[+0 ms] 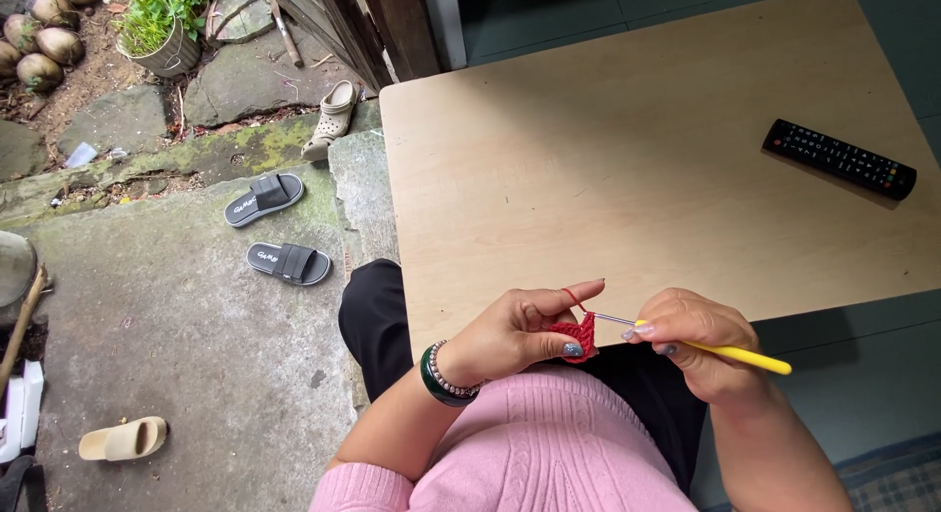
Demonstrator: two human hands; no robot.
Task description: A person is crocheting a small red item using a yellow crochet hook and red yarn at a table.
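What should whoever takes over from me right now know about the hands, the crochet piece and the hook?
Left hand: pinches the small red crochet piece between thumb and fingers, with the red yarn looped over the raised index finger.
Right hand: grips the yellow-handled crochet hook; its metal tip points into the red piece.
Both hands work over the lap at the near edge of the wooden table. A black remote control lies on the table's far right, untouched.
Done: only a small red patch is worked so far.
Left: how much more is needed cannot be told; the yarn ball is out of view.
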